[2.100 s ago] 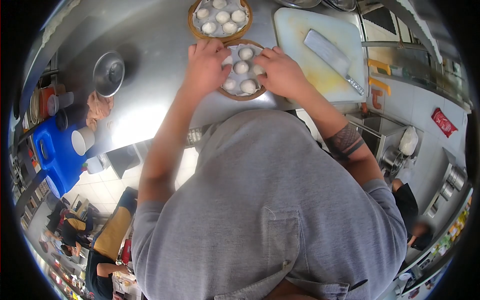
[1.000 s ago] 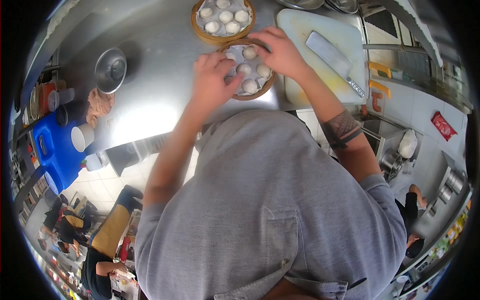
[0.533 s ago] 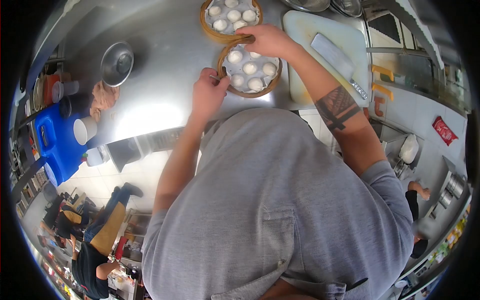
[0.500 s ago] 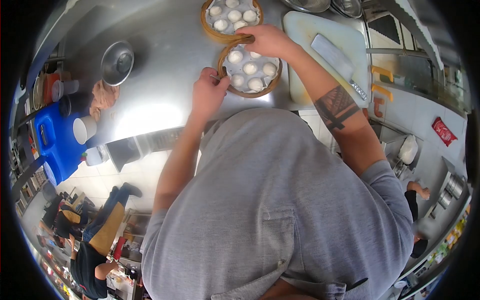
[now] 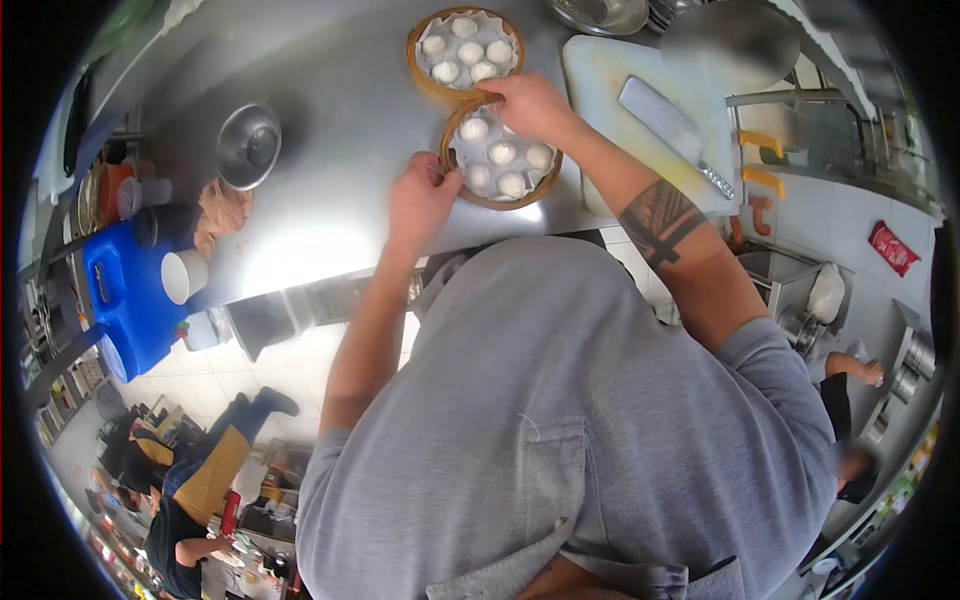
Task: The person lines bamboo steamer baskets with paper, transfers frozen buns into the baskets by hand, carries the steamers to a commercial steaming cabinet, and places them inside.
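Two round bamboo steamers hold white dough buns on pale paper liners. The far steamer [image 5: 418, 82] touches or nearly touches the near steamer [image 5: 553, 186]. My left hand [image 5: 424, 202] is closed on the near steamer's left rim, thumb and bent fingers at the edge. Across the top of the same steamer reaches my right hand [image 5: 530, 106], its fingers pinched at the rim where the two steamers meet. It hides one of the buns [image 5: 501, 153] in part. Both steamers rest on the steel table [image 5: 330, 120].
Right of the steamers, a cleaver [image 5: 662, 118] lies on a white cutting board [image 5: 598, 75]. Metal bowls [image 5: 600, 12] stand behind it, near a blurred round shape. At left are a steel bowl [image 5: 249, 147], a brown cloth [image 5: 222, 212], a white cup [image 5: 184, 277] and a blue jug [image 5: 130, 310].
The view has shifted slightly, so the table and steamers appear lower. Both hands stay at the near steamer's rim. A blurred round shape has appeared at the upper right.
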`<act>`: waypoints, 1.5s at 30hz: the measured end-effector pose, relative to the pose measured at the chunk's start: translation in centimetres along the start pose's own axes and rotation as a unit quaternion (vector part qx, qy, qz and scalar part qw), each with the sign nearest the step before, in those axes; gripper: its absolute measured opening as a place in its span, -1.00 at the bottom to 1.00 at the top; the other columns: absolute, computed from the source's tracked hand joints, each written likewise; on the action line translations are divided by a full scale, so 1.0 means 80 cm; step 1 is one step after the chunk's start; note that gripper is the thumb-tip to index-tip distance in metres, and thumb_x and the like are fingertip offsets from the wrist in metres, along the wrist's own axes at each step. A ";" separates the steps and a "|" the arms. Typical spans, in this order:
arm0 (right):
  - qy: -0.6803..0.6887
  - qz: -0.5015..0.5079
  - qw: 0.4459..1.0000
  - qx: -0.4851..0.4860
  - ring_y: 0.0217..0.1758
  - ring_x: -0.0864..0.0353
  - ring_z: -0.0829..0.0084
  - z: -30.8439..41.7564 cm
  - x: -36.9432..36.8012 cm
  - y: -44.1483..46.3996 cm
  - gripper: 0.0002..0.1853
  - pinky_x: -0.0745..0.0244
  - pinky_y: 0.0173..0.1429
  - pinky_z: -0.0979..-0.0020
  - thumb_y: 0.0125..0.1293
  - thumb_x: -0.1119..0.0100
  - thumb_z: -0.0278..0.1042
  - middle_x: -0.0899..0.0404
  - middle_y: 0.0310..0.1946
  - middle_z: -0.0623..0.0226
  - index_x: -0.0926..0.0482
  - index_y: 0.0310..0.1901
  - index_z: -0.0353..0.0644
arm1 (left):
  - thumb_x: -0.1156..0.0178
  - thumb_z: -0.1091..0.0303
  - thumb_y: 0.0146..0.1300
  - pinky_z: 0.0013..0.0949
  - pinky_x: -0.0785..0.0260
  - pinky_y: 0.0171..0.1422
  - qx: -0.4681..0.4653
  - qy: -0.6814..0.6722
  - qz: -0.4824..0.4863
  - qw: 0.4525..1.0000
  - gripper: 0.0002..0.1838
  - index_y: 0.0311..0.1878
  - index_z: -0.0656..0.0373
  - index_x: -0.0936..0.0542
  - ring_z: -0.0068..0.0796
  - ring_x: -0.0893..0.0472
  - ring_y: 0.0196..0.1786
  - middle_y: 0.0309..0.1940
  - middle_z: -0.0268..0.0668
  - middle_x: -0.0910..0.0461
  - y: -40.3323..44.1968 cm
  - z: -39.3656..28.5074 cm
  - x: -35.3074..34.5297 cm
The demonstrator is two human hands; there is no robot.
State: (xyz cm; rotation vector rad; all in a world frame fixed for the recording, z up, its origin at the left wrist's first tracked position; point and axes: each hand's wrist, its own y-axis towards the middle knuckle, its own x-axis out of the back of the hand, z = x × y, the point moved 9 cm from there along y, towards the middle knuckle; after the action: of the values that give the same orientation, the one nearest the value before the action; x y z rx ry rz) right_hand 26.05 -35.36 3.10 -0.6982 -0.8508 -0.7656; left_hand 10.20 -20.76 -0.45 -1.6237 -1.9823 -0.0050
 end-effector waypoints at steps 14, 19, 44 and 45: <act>0.020 -0.082 0.996 -0.015 -0.05 -0.69 0.04 -0.034 0.217 -0.179 -0.57 -0.56 0.05 0.05 0.17 -0.24 -0.44 -0.74 -0.16 0.10 -0.72 0.11 0.02 | -0.14 0.32 0.49 -0.40 -0.55 -0.13 -0.063 -0.140 0.086 0.984 -0.77 -0.01 0.31 -0.58 -0.41 -0.73 -0.31 -0.34 -0.22 -0.70 -0.034 -0.105 -0.003; -0.023 -0.110 0.991 -0.071 -0.05 -0.70 0.07 -0.124 0.312 -0.333 -0.58 -0.58 0.03 0.05 0.14 -0.26 -0.42 -0.74 -0.17 0.12 -0.74 0.09 0.02 | -0.15 0.34 0.51 -0.39 -0.54 -0.12 -0.141 -0.134 0.154 0.969 -0.81 0.00 0.28 -0.58 -0.45 -0.72 -0.30 -0.34 -0.24 -0.70 -0.051 -0.208 -0.138; 0.004 -0.298 0.913 -0.277 -0.08 -0.70 -0.05 -0.855 0.618 -0.628 -0.64 -0.59 0.01 0.00 0.17 -0.28 -0.39 -0.72 -0.21 -0.03 -0.73 0.04 -0.02 | -0.15 0.41 0.52 -0.44 -0.59 -0.14 -0.162 -0.144 0.252 0.943 -0.86 -0.01 0.27 -0.57 -0.54 -0.66 -0.30 -0.32 -0.29 -0.66 0.013 -0.646 -0.804; 0.017 -0.308 0.912 -0.269 -0.08 -0.70 -0.05 -0.889 0.632 -0.622 -0.64 -0.58 0.02 0.00 0.18 -0.29 -0.39 -0.72 -0.20 -0.04 -0.72 0.05 -0.02 | -0.15 0.40 0.52 -0.43 -0.59 -0.14 -0.155 -0.122 0.251 0.948 -0.86 -0.01 0.27 -0.58 -0.54 -0.67 -0.29 -0.32 -0.30 -0.66 0.033 -0.661 -0.830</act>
State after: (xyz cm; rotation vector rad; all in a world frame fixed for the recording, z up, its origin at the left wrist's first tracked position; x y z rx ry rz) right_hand 35.39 -133.37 23.12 -0.9060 -0.8390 -1.6183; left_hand 41.43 -98.28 14.64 -2.4019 -1.7425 0.0851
